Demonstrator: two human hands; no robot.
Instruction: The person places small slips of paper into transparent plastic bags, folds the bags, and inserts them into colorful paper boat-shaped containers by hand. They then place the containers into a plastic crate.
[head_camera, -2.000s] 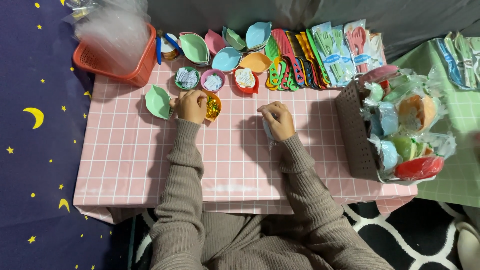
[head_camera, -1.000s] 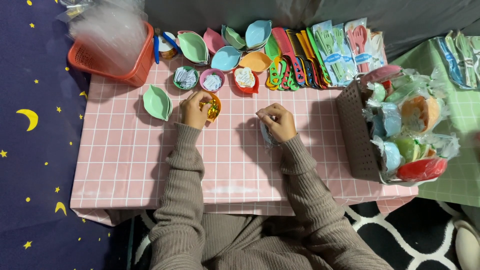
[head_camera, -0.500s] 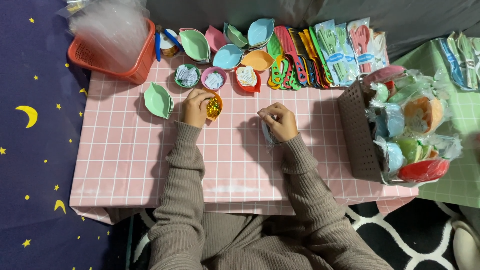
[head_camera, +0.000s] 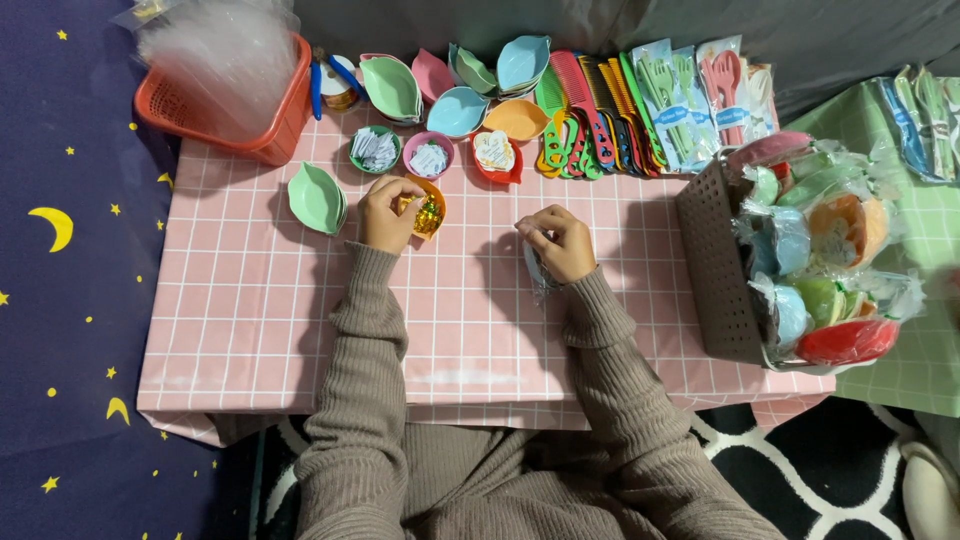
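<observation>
**Two hands at a pink checked table, one in a bowl of gold, one on a clear wrapper**

Head view: the left hand (head_camera: 385, 212) rests at the rim of a small orange plastic bowl (head_camera: 430, 213) filled with shiny gold-wrapped pieces, its fingers curled into the bowl and pinching among those pieces; what exactly they grip cannot be told. The bowl sits on the pink grid-patterned tablecloth (head_camera: 250, 320), just below a row of three small round bowls holding white paper slips (head_camera: 430, 158). A pale green leaf-shaped plastic dish (head_camera: 316, 198) lies just beside the left hand, on its outer side.

The right hand (head_camera: 560, 240) is near the middle of the table, well apart from the left, fingers closed around a small clear plastic wrapper (head_camera: 538, 272) that hangs down past the wrist and touches the cloth.

Along the far edge stand a red plastic basket stuffed with clear bags (head_camera: 235, 95), stacked leaf-shaped dishes in green, pink and blue (head_camera: 455, 85), and coloured plastic combs (head_camera: 590, 105). At the right edge a grey perforated basket (head_camera: 715, 265) holds wrapped coloured dishes.
</observation>
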